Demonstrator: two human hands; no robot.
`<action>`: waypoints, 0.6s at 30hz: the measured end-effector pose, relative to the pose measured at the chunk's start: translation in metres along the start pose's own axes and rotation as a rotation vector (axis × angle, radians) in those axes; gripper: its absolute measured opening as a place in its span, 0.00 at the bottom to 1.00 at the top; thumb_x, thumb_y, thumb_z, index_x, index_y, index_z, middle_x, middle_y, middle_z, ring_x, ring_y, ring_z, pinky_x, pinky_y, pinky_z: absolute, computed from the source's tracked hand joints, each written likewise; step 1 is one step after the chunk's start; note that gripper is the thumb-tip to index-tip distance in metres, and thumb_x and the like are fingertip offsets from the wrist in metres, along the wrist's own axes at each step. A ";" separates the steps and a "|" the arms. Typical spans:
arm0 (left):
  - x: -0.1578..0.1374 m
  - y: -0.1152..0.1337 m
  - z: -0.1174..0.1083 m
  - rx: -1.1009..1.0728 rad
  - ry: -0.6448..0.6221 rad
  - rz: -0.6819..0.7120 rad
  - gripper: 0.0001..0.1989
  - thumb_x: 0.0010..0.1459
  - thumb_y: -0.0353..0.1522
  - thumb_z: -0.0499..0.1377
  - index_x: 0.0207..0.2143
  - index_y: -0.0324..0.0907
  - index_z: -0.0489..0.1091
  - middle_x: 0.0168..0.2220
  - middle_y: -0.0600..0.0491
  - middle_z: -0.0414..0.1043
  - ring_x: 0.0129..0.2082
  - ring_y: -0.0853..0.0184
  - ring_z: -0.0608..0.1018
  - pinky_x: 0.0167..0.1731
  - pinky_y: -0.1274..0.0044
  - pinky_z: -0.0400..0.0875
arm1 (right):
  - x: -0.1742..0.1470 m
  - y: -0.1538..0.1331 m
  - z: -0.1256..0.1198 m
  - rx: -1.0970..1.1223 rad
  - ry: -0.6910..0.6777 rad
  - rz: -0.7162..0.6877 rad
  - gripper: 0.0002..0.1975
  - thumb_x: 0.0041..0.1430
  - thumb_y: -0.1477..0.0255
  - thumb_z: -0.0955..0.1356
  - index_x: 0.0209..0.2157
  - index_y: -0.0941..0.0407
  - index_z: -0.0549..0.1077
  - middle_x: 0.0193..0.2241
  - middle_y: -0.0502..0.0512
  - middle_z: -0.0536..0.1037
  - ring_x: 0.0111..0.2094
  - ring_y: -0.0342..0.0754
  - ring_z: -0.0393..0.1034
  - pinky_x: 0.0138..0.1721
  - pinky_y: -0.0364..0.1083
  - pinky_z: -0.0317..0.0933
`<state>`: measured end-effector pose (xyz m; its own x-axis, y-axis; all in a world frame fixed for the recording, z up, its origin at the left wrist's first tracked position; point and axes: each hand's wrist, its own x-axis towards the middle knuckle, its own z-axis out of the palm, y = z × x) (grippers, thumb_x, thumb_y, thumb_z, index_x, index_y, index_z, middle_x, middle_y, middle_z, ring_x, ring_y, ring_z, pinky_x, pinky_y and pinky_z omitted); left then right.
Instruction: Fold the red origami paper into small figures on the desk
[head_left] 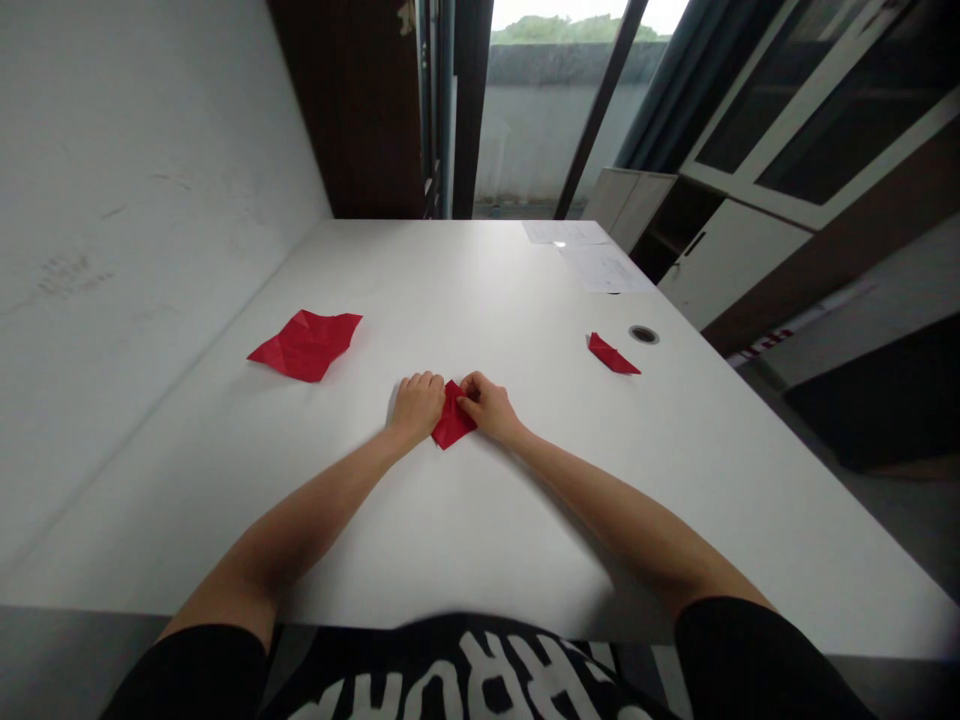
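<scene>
A small folded piece of red paper (453,427) lies on the white table between my two hands. My left hand (418,405) rests over its left edge with the fingers curled, pressing it to the table; part of the paper is hidden beneath. From the other side, my right hand (486,402) pinches the paper's upper right part between thumb and forefinger. Farther left lies a creased, unfolded red sheet (309,345). A narrow folded red paper shape, like a little boat (612,354), sits off to the right.
The white table (465,290) stretches away toward a glass door (551,110). White printed sheets (600,262) lie at its far right. Near the right edge is a round cable hole (644,335). A wall (150,200) borders the left side; cabinets (739,255) stand beyond the right.
</scene>
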<state>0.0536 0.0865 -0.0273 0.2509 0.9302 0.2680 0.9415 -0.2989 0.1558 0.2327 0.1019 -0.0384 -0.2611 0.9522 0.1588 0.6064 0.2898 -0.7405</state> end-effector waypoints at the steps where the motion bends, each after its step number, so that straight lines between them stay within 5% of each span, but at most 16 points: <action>1: 0.001 -0.001 0.000 -0.042 0.001 0.008 0.11 0.70 0.33 0.47 0.41 0.43 0.69 0.41 0.45 0.74 0.45 0.57 0.74 0.47 0.64 0.65 | 0.000 0.000 0.000 0.046 0.011 0.001 0.08 0.59 0.70 0.65 0.42 0.52 0.69 0.32 0.47 0.78 0.33 0.46 0.70 0.38 0.45 0.61; 11: 0.006 -0.018 0.003 -0.794 -0.019 -0.085 0.09 0.63 0.37 0.55 0.35 0.43 0.72 0.30 0.56 0.74 0.30 0.69 0.73 0.32 0.77 0.67 | 0.001 0.001 -0.007 0.297 0.017 -0.016 0.12 0.60 0.63 0.66 0.44 0.52 0.70 0.31 0.48 0.75 0.31 0.45 0.68 0.35 0.44 0.63; 18: 0.005 -0.014 0.002 -0.941 0.007 -0.134 0.09 0.60 0.39 0.59 0.35 0.43 0.74 0.28 0.57 0.74 0.28 0.70 0.73 0.30 0.79 0.66 | -0.003 -0.003 -0.007 0.395 -0.063 -0.114 0.12 0.59 0.66 0.67 0.44 0.52 0.70 0.30 0.46 0.72 0.30 0.44 0.66 0.34 0.43 0.62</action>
<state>0.0423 0.0955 -0.0305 0.1497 0.9688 0.1973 0.3937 -0.2415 0.8870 0.2365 0.0989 -0.0317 -0.3625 0.9049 0.2229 0.2390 0.3215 -0.9163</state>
